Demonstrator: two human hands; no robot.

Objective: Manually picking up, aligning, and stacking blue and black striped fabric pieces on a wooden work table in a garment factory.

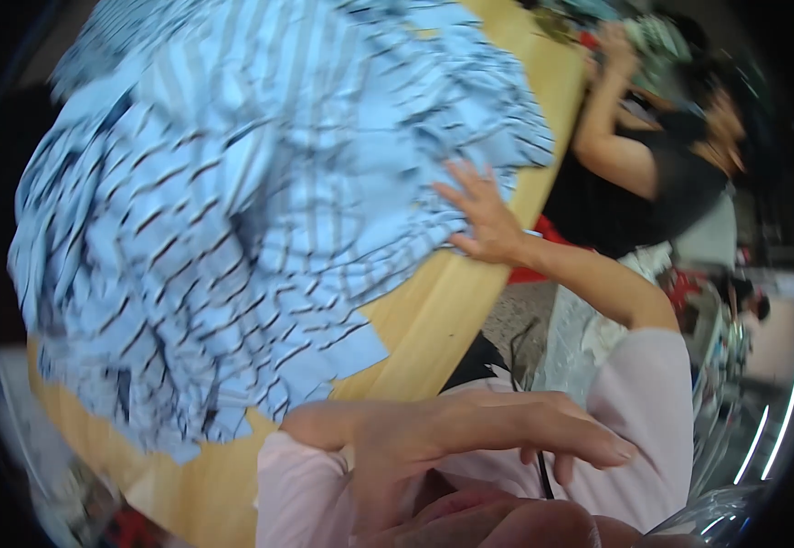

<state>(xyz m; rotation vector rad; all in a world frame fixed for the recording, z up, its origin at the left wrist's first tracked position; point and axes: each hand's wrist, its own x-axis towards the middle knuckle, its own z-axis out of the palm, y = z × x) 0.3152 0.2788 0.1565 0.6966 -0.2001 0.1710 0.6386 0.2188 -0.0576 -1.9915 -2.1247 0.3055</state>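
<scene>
Two bare strips of tabletop (429,320), along the right edge and the near side; heap of striped light-blue fabric (296,164) over most of the rest. Right hand (490,219): fingers spread wide, laid on the fabric's right margin beside the bare strip. Left hand (443,429): fingers loosely parted; cannot tell any contact. Right forearm (589,274) angled inward from bent elbow; left hand raised close to camera, pointing right.

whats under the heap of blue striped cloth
Under the heap of blue striped cloth is a light wooden table, bare along parts of its edge. Whether anything else lies beneath cannot be seen, because the cloth covers it.
</scene>
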